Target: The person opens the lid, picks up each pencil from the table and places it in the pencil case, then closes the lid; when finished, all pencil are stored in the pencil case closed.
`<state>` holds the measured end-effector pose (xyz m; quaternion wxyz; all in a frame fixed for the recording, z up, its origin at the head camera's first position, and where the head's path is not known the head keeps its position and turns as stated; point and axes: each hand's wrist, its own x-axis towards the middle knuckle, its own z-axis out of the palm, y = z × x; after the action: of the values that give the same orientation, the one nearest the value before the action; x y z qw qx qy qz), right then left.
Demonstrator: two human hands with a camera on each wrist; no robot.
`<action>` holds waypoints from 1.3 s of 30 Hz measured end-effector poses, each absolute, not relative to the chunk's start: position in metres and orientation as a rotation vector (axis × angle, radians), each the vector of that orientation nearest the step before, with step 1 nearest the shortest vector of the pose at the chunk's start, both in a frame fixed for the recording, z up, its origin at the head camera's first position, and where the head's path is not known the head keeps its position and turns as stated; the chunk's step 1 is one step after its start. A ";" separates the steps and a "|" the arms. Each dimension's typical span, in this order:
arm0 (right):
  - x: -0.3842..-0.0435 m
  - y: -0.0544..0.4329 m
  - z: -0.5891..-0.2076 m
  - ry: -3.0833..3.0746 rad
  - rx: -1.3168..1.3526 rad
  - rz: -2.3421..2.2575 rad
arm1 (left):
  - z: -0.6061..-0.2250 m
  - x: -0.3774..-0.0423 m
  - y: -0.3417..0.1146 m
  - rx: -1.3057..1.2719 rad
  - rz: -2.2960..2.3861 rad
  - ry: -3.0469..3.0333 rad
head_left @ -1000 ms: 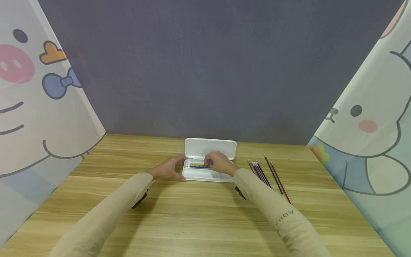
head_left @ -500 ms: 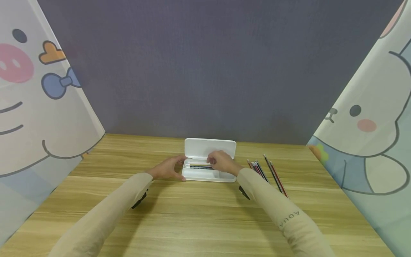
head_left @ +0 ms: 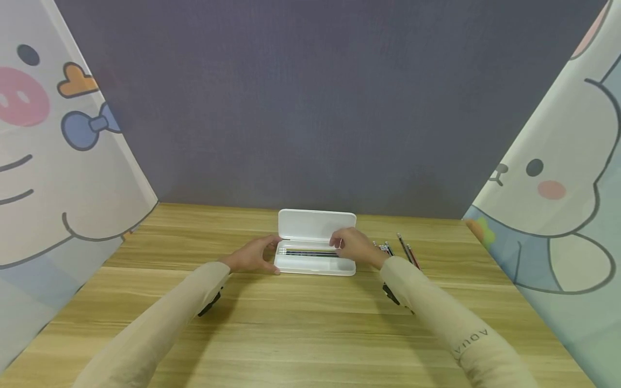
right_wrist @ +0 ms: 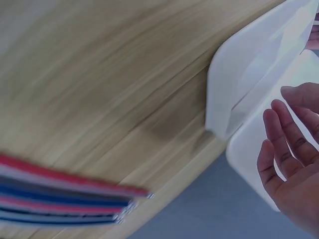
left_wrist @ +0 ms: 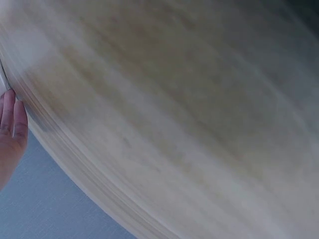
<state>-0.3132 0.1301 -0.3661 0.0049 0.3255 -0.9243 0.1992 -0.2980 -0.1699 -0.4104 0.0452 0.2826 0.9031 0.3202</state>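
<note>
A white pencil case [head_left: 315, 264] lies with its lid raised at the back of the wooden table. Several dark-striped pencils [head_left: 308, 253] lie lengthwise in its rear part, white-tipped ends to the left. My left hand [head_left: 251, 255] holds the case's left end, thumb at the front corner and fingers at the back corner. In the left wrist view, that hand [left_wrist: 10, 132] shows only at the edge. Over the right part of the case is my right hand [head_left: 356, 246]; in the right wrist view, this hand [right_wrist: 294, 164] has loosely bent fingers with nothing between them.
Right of the case lie loose pencils [head_left: 411, 256], partly hidden by my right forearm. In the right wrist view, red, blue and black pencils [right_wrist: 65, 196] lie bunched. A dark grey panel [head_left: 310, 108] stands behind the table, with cartoon-printed panels [head_left: 558, 215] at the sides.
My right hand has let go of the pencils in the case and moved right along it, uncovering more of their length. The left hand has stayed at the case's left end.
</note>
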 end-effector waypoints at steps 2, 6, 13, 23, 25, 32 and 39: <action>-0.313 0.139 -0.365 -2.893 1.006 0.615 | -0.411 -0.298 -0.170 0.860 0.976 2.755; -0.312 0.157 -0.365 -2.878 0.971 0.625 | -0.412 -0.299 -0.170 0.853 0.983 2.739; -0.310 0.186 -0.366 -2.868 0.892 0.598 | -0.413 -0.300 -0.169 0.876 1.012 2.726; -0.304 0.214 -0.367 -2.909 0.830 0.590 | -0.415 -0.300 -0.171 0.841 1.012 2.717; -0.304 0.219 -0.370 -2.904 0.825 0.579 | -0.415 -0.301 -0.171 0.832 1.013 2.715; -0.302 0.229 -0.379 -2.888 0.817 0.522 | -0.414 -0.299 -0.172 0.828 1.001 2.721; -0.299 0.236 -0.384 -2.953 0.796 0.509 | -0.414 -0.300 -0.172 0.827 1.000 2.718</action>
<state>-0.2989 0.2362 -0.3844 0.0203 0.2568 -0.9522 0.1642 -0.3000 -0.1716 -0.4137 0.0647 0.2741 0.9005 0.3313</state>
